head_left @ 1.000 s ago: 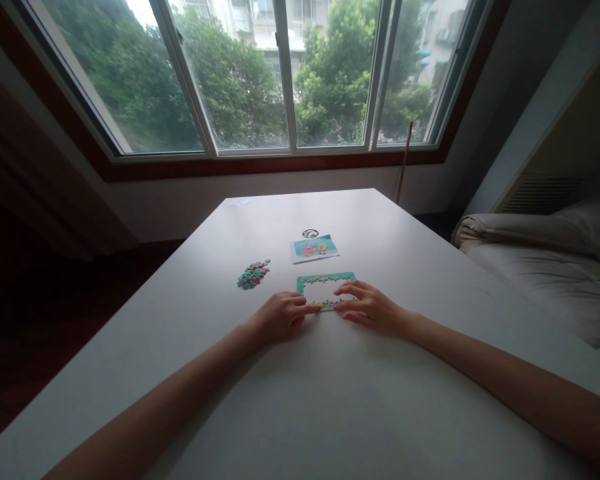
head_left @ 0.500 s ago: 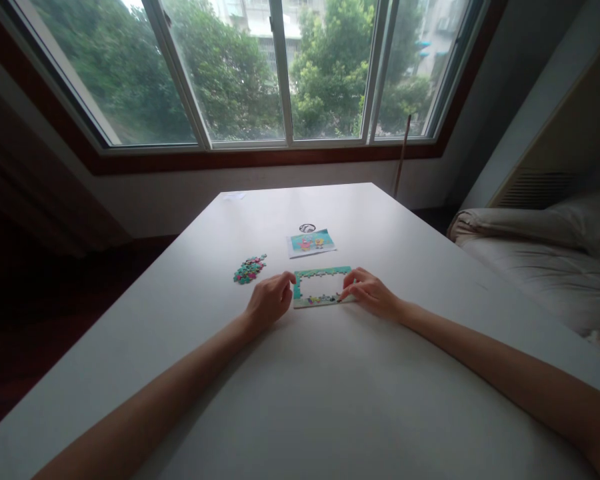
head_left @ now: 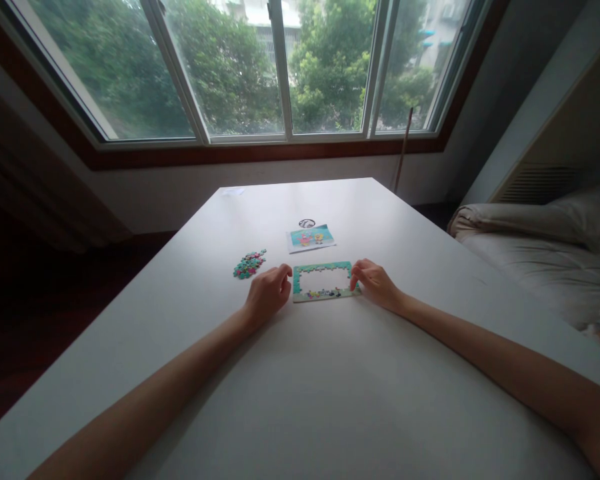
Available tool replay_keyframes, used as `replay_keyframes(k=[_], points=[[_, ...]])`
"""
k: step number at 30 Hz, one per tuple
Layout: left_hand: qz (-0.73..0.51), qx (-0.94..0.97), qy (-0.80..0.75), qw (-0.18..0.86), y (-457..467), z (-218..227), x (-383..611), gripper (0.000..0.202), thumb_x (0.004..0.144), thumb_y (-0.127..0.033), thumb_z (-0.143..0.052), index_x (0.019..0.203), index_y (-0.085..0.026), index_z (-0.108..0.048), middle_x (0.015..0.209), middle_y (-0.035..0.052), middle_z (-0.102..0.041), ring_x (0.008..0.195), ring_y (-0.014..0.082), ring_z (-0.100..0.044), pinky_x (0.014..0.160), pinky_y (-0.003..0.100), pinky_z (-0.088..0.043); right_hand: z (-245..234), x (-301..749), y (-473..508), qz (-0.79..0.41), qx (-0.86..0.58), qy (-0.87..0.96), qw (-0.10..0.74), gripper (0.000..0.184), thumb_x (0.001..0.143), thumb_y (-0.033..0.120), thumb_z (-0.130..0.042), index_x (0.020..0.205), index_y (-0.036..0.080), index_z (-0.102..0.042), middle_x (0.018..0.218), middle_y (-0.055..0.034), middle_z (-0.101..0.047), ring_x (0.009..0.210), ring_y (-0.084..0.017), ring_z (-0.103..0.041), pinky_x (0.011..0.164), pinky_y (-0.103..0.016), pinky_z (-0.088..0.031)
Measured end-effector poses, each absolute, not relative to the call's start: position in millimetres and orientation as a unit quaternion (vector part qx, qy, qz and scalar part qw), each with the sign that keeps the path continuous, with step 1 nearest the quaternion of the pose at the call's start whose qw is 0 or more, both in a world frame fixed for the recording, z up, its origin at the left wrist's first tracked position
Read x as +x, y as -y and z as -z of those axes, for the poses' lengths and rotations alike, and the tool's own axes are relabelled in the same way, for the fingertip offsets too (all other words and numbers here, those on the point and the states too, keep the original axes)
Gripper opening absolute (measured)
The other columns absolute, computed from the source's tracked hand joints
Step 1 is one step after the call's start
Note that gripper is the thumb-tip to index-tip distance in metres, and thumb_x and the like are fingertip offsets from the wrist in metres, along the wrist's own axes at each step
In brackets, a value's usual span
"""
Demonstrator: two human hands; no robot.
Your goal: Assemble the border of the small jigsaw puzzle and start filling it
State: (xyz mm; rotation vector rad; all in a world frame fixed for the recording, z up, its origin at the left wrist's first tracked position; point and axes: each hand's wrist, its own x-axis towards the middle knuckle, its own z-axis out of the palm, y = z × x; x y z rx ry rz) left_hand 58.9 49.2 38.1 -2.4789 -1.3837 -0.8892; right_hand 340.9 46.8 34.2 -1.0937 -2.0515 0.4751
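Note:
A jigsaw puzzle [head_left: 325, 298] lies flat in front of me, its green and teal border joined around a bare white middle. My left hand [head_left: 269, 291] rests on the table by the puzzle's left edge, fingers curled in and nothing visible in them. At the opposite edge, my right hand [head_left: 375, 281] has its bent fingers closed over the border. Left of the puzzle is a heap of loose jigsaw pieces [head_left: 249, 265]. Beyond it lies a picture card [head_left: 311, 239] with pink and yellow cartoon figures.
Behind the card sits a small round black-and-white item [head_left: 307, 223]. The white table [head_left: 310, 387] narrows toward a window, with a pale paper or film [head_left: 233, 191] at its far left corner. A light-coloured sofa [head_left: 535, 247] stands to the right, and a thin stick [head_left: 403, 150] leans behind the table.
My right hand has drawn back from the puzzle's lower right inner part to its right edge, uncovering more of the border. My left hand stays nearly in place. The view has tilted slightly.

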Motion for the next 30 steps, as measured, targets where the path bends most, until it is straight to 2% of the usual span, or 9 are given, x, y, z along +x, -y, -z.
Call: replay_keyframes(k=[2,5,8,11,14,16,18,22,30], points=[[0.293,-0.831,0.47,0.053,-50.4,-37.8,60.7,0.02,0.078,-0.013,-0.044,0.095,-0.018,-0.054,0.072,0.0014,-0.06,0.066,0.0155,-0.057,0.063,0.026,-0.045,-33.1,343.4,-46.3,-0.179,-0.442,0.8,0.365,0.072,0.09,0.061,-0.019,0.054,0.02,-0.065,0.069,-0.0053,-0.057,0.074,-0.016,-0.056,0.078,-0.033,-0.042],[0.302,-0.834,0.461,-0.011,-55.9,-34.5,61.4,0.029,0.085,-0.027,-0.046,0.111,-0.016,-0.05,0.103,0.009,-0.063,0.099,0.0216,-0.058,0.088,0.036,-0.046,-30.3,348.4,-47.1,-0.17,-0.472,0.778,0.378,0.071,0.091,0.061,-0.019,0.049,0.019,-0.06,0.066,-0.0047,-0.057,0.074,-0.016,-0.056,0.078,-0.032,-0.042],[0.27,-0.847,0.448,-0.097,-63.3,-30.7,57.4,0.054,0.085,-0.048,-0.05,0.128,-0.016,-0.041,0.129,0.0132,-0.051,0.12,0.0262,-0.047,0.103,0.042,-0.038,-28.0,353.5,-52.0,-0.165,-0.497,0.773,0.357,0.07,0.09,0.062,-0.023,0.045,0.02,-0.057,0.062,-0.0039,-0.056,0.07,-0.016,-0.056,0.077,-0.032,-0.042],[0.214,-0.866,0.423,-0.16,-69.4,-29.6,50.6,0.082,0.075,-0.06,-0.059,0.14,-0.018,-0.03,0.141,0.0144,-0.04,0.128,0.0301,-0.039,0.108,0.044,-0.033,-28.0,360.9,-60.6,-0.161,-0.492,0.778,0.355,0.065,0.089,0.062,-0.027,0.053,0.02,-0.062,0.069,-0.0051,-0.06,0.073,-0.017,-0.058,0.078,-0.034,-0.043],[0.173,-0.881,0.401,-0.181,-73.1,-30.3,45.5,0.099,0.066,-0.064,-0.065,0.144,-0.018,-0.024,0.146,0.015,-0.033,0.133,0.0334,-0.032,0.111,0.045,-0.027,-27.4,373.3,-71.3,-0.164,-0.442,0.813,0.342,0.051,0.082,0.064,-0.043,0.085,0.02,-0.068,0.095,-0.0087,-0.065,0.096,-0.023,-0.058,0.089,-0.038,-0.044],[0.163,-0.883,0.397,-0.189,-74.6,-30.3,44.1,0.103,0.063,-0.065,-0.066,0.144,-0.018,-0.024,0.146,0.0156,-0.031,0.134,0.0342,-0.03,0.112,0.045,-0.025,-25.0,382.4,-77.5,-0.19,-0.425,0.828,0.312,0.065,0.073,0.067,-0.055,0.117,0.021,-0.058,0.122,-0.0116,-0.058,0.114,-0.026,-0.052,0.099,-0.042,-0.04],[0.165,-0.882,0.395,-0.196,-75.5,-29.3,43.5,0.102,0.064,-0.066,-0.066,0.144,-0.017,-0.025,0.146,0.0158,-0.031,0.134,0.0334,-0.031,0.112,0.044,-0.025,-22.0,389.0,-81.4,-0.208,-0.416,0.844,0.266,0.086,0.065,0.067,-0.064,0.134,0.02,-0.044,0.136,-0.0141,-0.047,0.124,-0.029,-0.046,0.105,-0.045,-0.036],[0.178,-0.881,0.391,-0.197,-76.8,-24.1,41.0,0.099,0.066,-0.064,-0.065,0.144,-0.018,-0.026,0.144,0.015,-0.035,0.133,0.0314,-0.033,0.112,0.043,-0.026,-19.3,390.1,-82.3,-0.207,-0.395,0.871,0.209,0.095,0.062,0.062,-0.069,0.14,0.019,-0.037,0.144,-0.0141,-0.039,0.133,-0.031,-0.036,0.112,-0.047,-0.027],[0.188,-0.88,0.395,-0.186,-72.3,-21.5,32.0,0.097,0.067,-0.066,-0.063,0.143,-0.016,-0.029,0.142,0.0153,-0.039,0.129,0.0315,-0.037,0.11,0.044,-0.029,-19.8,378.0,-76.0,-0.193,-0.377,0.88,0.215,0.082,0.067,0.058,-0.068,0.136,0.022,-0.042,0.136,-0.0125,-0.048,0.127,-0.029,-0.043,0.109,-0.047,-0.032]])
